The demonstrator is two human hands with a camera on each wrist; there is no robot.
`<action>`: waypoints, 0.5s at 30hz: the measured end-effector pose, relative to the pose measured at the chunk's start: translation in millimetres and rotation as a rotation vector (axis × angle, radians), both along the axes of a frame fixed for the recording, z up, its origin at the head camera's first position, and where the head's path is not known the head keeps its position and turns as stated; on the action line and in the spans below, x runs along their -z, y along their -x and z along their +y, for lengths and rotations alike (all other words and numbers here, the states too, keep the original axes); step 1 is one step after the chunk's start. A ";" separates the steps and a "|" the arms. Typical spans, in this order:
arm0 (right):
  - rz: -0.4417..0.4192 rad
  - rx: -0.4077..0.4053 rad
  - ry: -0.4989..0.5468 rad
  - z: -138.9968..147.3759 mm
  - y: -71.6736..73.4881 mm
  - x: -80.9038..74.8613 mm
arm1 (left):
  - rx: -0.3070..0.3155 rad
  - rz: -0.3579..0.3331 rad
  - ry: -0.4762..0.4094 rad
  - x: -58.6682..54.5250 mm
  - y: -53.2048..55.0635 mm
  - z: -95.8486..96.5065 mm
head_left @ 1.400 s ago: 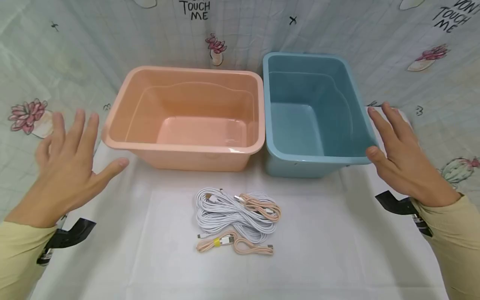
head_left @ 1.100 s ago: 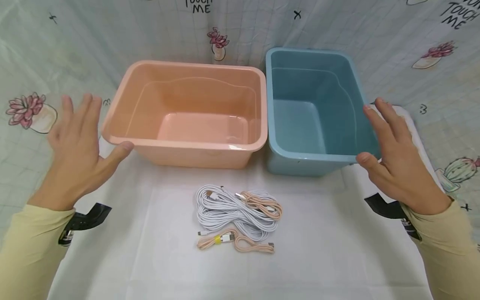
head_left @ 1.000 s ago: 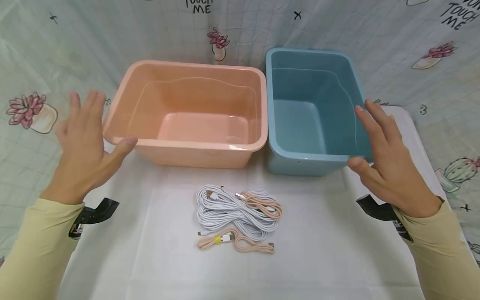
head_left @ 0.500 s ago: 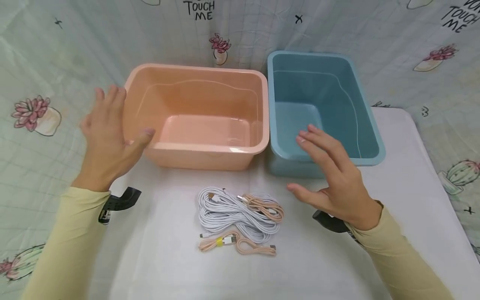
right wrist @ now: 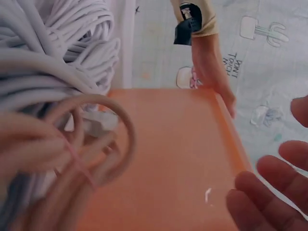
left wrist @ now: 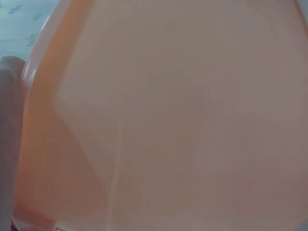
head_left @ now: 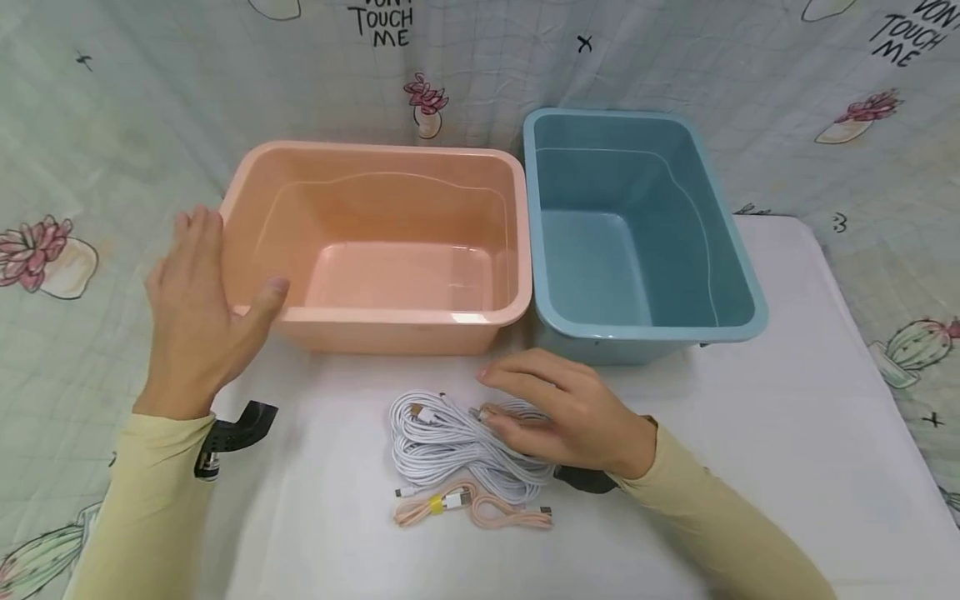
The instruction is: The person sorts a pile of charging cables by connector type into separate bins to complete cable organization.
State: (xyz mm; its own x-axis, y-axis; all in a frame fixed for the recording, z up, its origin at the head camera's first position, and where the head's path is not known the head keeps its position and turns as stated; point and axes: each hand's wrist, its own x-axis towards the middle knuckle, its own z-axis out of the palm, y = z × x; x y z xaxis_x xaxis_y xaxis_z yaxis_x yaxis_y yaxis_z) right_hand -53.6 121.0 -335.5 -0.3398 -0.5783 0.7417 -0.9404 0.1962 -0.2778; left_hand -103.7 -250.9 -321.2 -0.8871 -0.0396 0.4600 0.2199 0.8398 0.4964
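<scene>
My right hand (head_left: 573,417) hovers over the right part of a coiled white USB cable bundle (head_left: 438,450). Its thumb and fingers stand apart, and the hand hides most of a small beige cable coil on top. In the right wrist view that beige coil (right wrist: 130,137) looms close, with spread fingers (right wrist: 269,192) across from it. Another beige cable (head_left: 498,515), banded in yellow, lies in front. My left hand (head_left: 198,325) rests at the left rim of a peach plastic basin (head_left: 390,335), fingers straight along the outside, thumb over the front corner.
A blue plastic basin (head_left: 660,335) stands to the right of the peach one, their rims close together. Both basins sit towards the back of a white-covered table (head_left: 795,417). Behind hangs a patterned cloth (head_left: 480,75) with plant drawings.
My right hand has swung left and nearer, from beside the blue basin to over the cables. The left hand has shifted right onto the peach basin's left side.
</scene>
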 end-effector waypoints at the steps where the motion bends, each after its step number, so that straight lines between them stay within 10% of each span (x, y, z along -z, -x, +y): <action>1: -0.018 0.002 -0.020 -2.6 1.4 3.9 | 0.001 0.017 0.009 -0.4 0.8 -0.5; 7: -0.170 0.009 -0.167 -8.8 6.7 21.6 | 0.019 0.120 0.097 -4.1 3.6 2.4; 15: -0.295 0.033 -0.407 -9.9 9.1 29.1 | -0.017 -0.110 0.125 -5.1 -7.0 -1.6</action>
State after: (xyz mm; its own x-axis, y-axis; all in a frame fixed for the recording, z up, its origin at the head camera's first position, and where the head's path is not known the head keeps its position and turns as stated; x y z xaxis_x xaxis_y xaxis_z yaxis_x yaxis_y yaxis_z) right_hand -62.6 111.2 -364.6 -0.5237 -0.7861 0.3282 -0.8249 0.3718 -0.4258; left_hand -96.6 -252.5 -316.1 -0.9319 -0.0029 0.3627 0.1558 0.8997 0.4077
